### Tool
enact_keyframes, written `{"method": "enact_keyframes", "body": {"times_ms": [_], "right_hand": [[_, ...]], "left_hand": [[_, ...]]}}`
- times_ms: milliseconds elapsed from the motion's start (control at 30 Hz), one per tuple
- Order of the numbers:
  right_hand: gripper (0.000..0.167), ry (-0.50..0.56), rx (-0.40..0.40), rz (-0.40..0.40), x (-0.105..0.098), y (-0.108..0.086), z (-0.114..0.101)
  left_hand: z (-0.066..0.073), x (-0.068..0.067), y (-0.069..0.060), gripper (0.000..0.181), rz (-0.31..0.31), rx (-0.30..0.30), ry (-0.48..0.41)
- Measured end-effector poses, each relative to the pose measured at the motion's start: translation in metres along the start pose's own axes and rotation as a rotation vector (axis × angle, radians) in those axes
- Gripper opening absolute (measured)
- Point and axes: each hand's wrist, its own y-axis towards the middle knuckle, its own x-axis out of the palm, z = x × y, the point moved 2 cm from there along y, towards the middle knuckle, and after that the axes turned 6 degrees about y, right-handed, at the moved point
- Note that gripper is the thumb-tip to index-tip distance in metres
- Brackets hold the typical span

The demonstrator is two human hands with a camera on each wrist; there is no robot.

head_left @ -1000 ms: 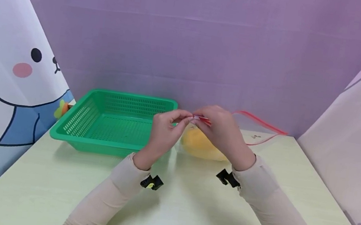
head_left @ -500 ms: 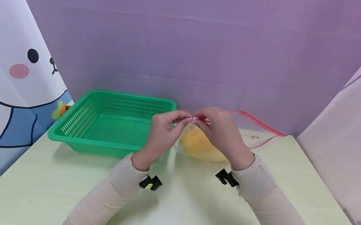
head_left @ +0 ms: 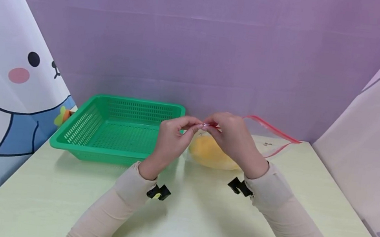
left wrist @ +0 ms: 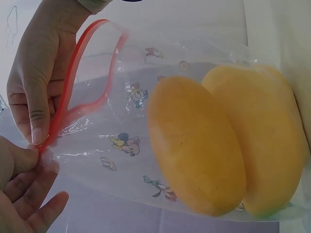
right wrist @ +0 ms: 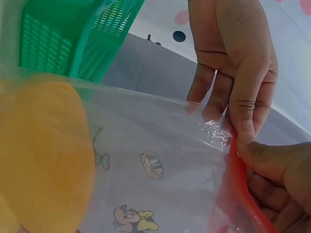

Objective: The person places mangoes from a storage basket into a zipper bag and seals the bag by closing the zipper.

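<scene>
A clear zip bag (left wrist: 92, 160) with a red zip strip (head_left: 275, 132) and cartoon prints holds two yellow mangoes (left wrist: 194, 145), which show as one yellow mass in the head view. My left hand (head_left: 172, 138) pinches the left end of the strip between thumb and fingers. Right beside it, my right hand (head_left: 234, 137) pinches the strip, thumb against fingers; the two hands' tips nearly meet. To the right of my right hand, the strip's two sides stand apart in a loop (left wrist: 90, 68). In the head view, my right hand hides part of the bag.
A green perforated basket (head_left: 125, 153) stands on the pale table (head_left: 195, 222), left of the bag. Behind the basket's left side sits a small orange-and-green item (head_left: 63, 115). A purple cloth (head_left: 198, 48) hangs along the back, with printed panels at both sides.
The hands stay almost where they were, still pinching the left end of the strip. The head view has shifted slightly, and the loop at the right looks a little different.
</scene>
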Motion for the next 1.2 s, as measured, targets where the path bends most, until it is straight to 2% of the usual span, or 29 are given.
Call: {"method": "enact_keyframes", "body": {"times_ms": [400,633,900,1200], "right_hand": [[0.008,0.002,-0.005,-0.024,-0.002,0.000,0.000],[0.008,-0.005,-0.005,-0.040,-0.003,0.000,0.001],[0.010,-0.046,-0.028,-0.057,-0.002,-0.002,0.003],[0.011,-0.066,-0.004,-0.072,-0.005,-0.004,0.010]], "left_hand": [[0.001,0.000,0.000,0.007,-0.006,0.015,0.045],[0.002,0.001,0.001,0.007,-0.008,0.047,0.075],[0.001,0.001,-0.001,0.008,-0.012,0.086,0.155],[-0.002,-0.001,-0.001,0.009,0.008,0.081,0.189]]}}
